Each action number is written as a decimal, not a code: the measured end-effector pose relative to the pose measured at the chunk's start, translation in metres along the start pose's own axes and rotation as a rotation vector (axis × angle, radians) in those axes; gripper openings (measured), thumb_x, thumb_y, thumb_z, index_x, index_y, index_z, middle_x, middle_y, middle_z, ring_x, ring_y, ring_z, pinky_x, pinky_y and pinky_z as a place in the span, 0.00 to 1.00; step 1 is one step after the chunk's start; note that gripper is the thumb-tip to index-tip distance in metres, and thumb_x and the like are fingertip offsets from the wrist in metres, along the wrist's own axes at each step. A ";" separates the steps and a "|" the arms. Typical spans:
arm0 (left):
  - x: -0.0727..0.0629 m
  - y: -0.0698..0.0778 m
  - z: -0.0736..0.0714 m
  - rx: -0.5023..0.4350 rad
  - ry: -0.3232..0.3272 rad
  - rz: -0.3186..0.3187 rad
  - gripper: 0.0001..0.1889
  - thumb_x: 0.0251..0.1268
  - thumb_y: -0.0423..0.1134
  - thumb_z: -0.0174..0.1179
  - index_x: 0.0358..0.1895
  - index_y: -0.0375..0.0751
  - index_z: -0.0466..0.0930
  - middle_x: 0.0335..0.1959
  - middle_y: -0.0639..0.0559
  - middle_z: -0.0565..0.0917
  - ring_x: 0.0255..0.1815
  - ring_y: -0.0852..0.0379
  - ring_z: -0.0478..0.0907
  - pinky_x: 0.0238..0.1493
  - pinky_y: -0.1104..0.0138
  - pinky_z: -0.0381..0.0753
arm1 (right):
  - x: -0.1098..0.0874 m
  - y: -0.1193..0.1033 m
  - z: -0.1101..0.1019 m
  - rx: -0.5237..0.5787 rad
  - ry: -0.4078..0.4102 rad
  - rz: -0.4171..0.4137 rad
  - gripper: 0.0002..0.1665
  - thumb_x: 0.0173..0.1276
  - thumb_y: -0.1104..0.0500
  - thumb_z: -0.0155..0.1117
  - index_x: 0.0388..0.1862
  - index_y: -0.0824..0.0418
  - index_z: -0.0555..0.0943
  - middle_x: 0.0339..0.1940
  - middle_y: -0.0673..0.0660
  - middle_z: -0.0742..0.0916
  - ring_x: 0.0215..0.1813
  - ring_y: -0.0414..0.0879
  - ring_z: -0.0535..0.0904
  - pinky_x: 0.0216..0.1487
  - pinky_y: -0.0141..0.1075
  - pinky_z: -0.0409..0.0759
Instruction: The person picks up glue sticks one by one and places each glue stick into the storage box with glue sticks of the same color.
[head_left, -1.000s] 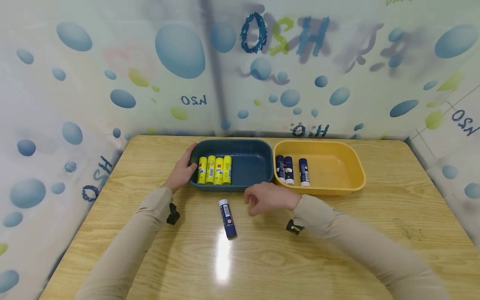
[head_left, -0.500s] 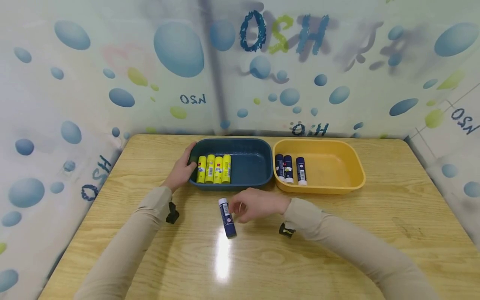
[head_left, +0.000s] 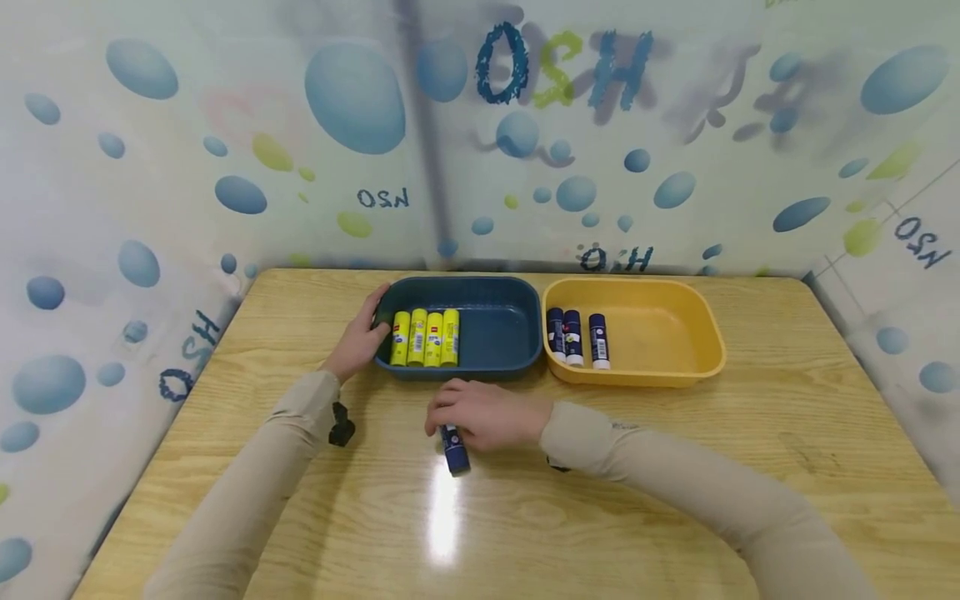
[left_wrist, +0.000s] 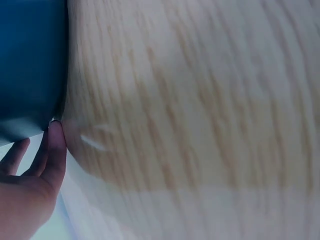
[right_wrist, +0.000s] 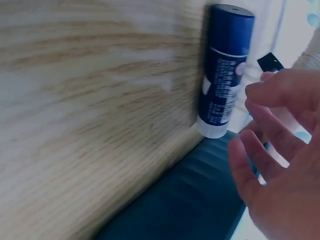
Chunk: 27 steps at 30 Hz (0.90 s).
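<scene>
My left hand [head_left: 356, 343] holds the left end of a dark blue plastic bin [head_left: 498, 368], thumb at the rim and fingers along the outer side. Several yellow glue sticks [head_left: 425, 339] stand in a row inside that bin. In front of it, a navy glue stick [head_left: 455, 454] with a white end lies on the table. My right hand [head_left: 491, 417] is over this stick and hides its white end in the head view. From the right wrist, the loosely bent fingers [right_wrist: 242, 167] appear beside the navy glue stick [right_wrist: 222, 75], with a gap between them.
A yellow bin [head_left: 660, 377] adjoins the blue one on the right. Navy glue sticks [head_left: 573, 337] with white ends sit at its left side. The wooden table [head_left: 300, 517] meets a wall [head_left: 465, 167] printed with blue and green drops behind the bins.
My right hand has moved left from the front of the bins' meeting point to above the navy glue stick. The left hand has stayed on the blue bin.
</scene>
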<state>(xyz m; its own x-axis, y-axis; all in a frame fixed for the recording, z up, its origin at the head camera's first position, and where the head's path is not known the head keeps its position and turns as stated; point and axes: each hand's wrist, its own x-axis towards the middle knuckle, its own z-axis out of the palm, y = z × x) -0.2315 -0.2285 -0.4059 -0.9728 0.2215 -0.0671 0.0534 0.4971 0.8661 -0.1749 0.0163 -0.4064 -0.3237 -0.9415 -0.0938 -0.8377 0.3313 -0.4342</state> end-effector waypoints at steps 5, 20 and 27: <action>0.011 -0.022 -0.002 -0.031 -0.008 -0.002 0.34 0.73 0.27 0.40 0.78 0.40 0.39 0.78 0.38 0.41 0.75 0.34 0.41 0.66 0.40 0.51 | 0.004 0.002 0.006 -0.089 -0.002 0.031 0.19 0.69 0.67 0.57 0.53 0.50 0.82 0.59 0.48 0.79 0.65 0.46 0.65 0.65 0.41 0.65; 0.019 -0.046 -0.020 -0.192 -0.164 -0.184 0.36 0.77 0.49 0.43 0.79 0.50 0.35 0.77 0.36 0.44 0.74 0.39 0.50 0.67 0.44 0.54 | 0.006 -0.009 0.015 -0.231 -0.065 0.091 0.24 0.63 0.56 0.69 0.58 0.44 0.79 0.53 0.48 0.79 0.58 0.46 0.71 0.61 0.43 0.66; 0.014 -0.047 -0.029 -0.229 -0.236 -0.199 0.40 0.75 0.54 0.47 0.79 0.44 0.38 0.73 0.32 0.52 0.70 0.36 0.57 0.66 0.46 0.58 | 0.007 -0.019 0.020 -0.341 -0.075 0.026 0.13 0.68 0.56 0.64 0.50 0.45 0.82 0.48 0.47 0.81 0.54 0.43 0.74 0.63 0.41 0.65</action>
<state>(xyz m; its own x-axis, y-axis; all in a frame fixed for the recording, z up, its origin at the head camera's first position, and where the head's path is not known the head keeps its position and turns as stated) -0.2545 -0.2729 -0.4335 -0.8792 0.3394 -0.3343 -0.2093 0.3551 0.9111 -0.1522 0.0026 -0.4171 -0.3242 -0.9303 -0.1716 -0.9326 0.3447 -0.1072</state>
